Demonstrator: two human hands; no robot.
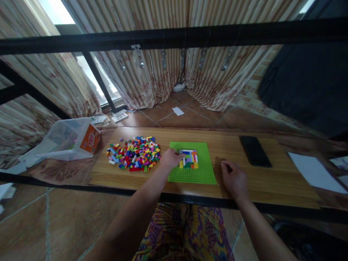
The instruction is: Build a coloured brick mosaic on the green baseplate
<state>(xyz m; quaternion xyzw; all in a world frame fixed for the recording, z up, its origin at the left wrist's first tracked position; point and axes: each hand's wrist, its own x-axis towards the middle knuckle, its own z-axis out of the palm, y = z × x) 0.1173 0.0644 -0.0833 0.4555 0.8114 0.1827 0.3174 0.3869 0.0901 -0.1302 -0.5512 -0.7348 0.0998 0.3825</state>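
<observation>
My left hand (170, 158) reaches over the left side of a green studded baseplate (206, 170). Its thumb and fingers are closed together at the left edge of a patch of multicoloured toy bricks (193, 159) built on the plate. Whatever sits between those fingertips is hidden. To the right of the baseplate, my right hand (236, 180) rests on the table with its fingers curled in, and nothing shows in it. A heap of loose toy bricks (136, 154) in many colours lies left of my left hand.
On the wooden table (225, 141) a black phone-like slab (255, 150) lies at the right. A clear plastic bin (65, 139) with an orange label lies at the far left. White paper (317, 170) lies at the right end. A black bar (174, 36) crosses beyond the table.
</observation>
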